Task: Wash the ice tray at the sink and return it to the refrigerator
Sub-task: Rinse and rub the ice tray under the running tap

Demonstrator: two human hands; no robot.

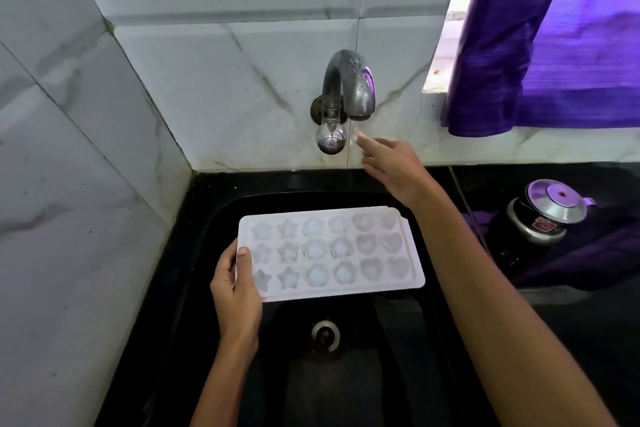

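A white ice tray with star, flower and heart moulds is held level over the black sink. My left hand grips the tray's left end, thumb on top of the rim. My right hand is stretched out towards the wall tap, fingers extended, its fingertips close beside the tap's round metal knob. No water stream is visible from the spout.
The sink drain lies below the tray. A pressure cooker stands on the black counter to the right. A purple curtain hangs over the window at upper right. Tiled walls close in the left and back.
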